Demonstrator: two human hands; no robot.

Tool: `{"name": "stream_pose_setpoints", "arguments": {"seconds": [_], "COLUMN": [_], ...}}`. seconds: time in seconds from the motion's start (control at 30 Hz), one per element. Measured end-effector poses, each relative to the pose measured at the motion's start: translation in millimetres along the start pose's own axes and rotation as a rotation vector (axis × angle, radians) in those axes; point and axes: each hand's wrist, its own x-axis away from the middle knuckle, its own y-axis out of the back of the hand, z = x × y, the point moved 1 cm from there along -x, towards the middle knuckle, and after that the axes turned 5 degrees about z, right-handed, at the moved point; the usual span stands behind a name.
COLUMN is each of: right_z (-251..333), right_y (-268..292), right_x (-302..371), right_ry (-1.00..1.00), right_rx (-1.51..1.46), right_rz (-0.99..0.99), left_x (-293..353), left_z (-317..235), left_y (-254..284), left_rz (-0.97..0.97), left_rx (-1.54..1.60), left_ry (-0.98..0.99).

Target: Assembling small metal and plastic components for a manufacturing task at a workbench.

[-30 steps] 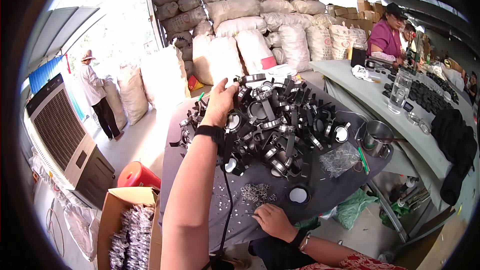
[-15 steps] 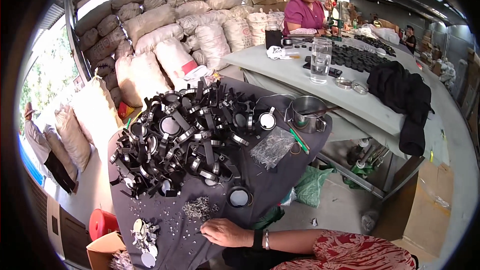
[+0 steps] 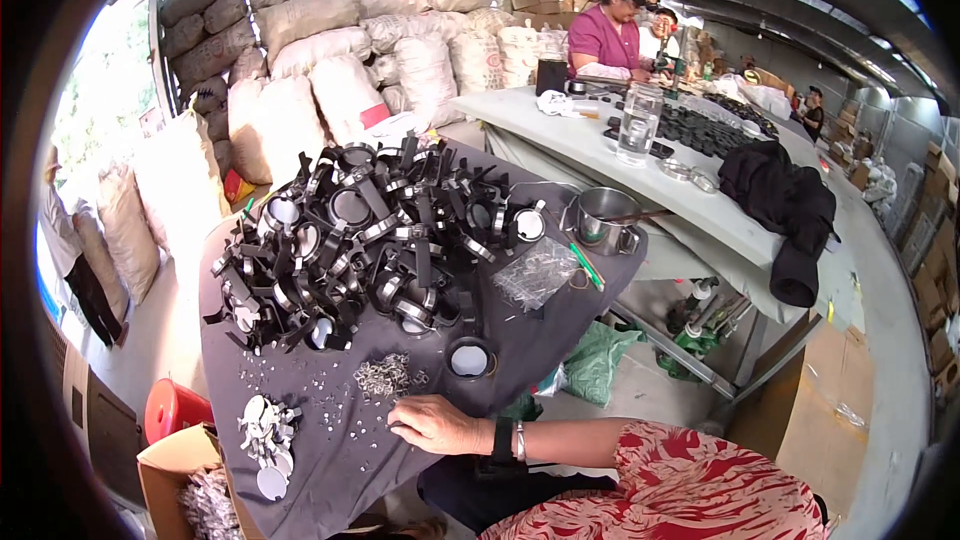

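Note:
My right hand (image 3: 440, 425) rests at the near side of the dark cloth-covered table (image 3: 520, 360), with a black band and a bracelet at the wrist. Its fingers are bent together; whatever they hold, if anything, is too small to make out. Just beyond the fingertips lies a heap of small metal pieces (image 3: 388, 377), with tiny bits scattered to its left. A single round black-rimmed piece with a pale face (image 3: 470, 358) sits past the hand. Of my left hand, at most a skin-coloured sliver shows at the lower edge; its fingers are hidden.
A large pile of black pieces with round metal rims (image 3: 350, 230) covers the table's far part. Flat silver discs (image 3: 272, 480) lie at the near left. A metal mug (image 3: 605, 220) and a clear plastic bag (image 3: 535, 275) stand right. Co-workers occupy the pale table's far side.
The view has shifted, so the table sits slightly further left and higher. My right hand stays beside the small metal heap, fingers still bent. More of the patterned sleeve shows.

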Motion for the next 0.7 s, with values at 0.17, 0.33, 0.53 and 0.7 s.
{"name": "stream_pose_setpoints", "arguments": {"seconds": [0.17,0.33,0.53,0.7], "right_z": [-0.8,-2.9,-0.6,6.8], "right_y": [-12.5,-7.9,-5.9,-30.2], "right_x": [-2.7,-1.6,-1.5,-6.1], "right_ry": [0.031,0.032,0.033,-0.001], "right_rx": [0.028,0.047,0.054,-0.082], "right_rz": [0.051,0.049,0.076,0.016], "left_x": [-16.7,-15.1,-8.5,-23.4], "left_z": [-65.8,-126.0,-194.0,-139.1], "left_y": [-69.9,-128.0,-181.5,-161.3], "left_rz": [0.21,0.394,0.587,0.562], "left_rx": [0.148,0.278,0.435,0.583], "left_ry": [-0.076,-0.097,-0.084,0.139]}}
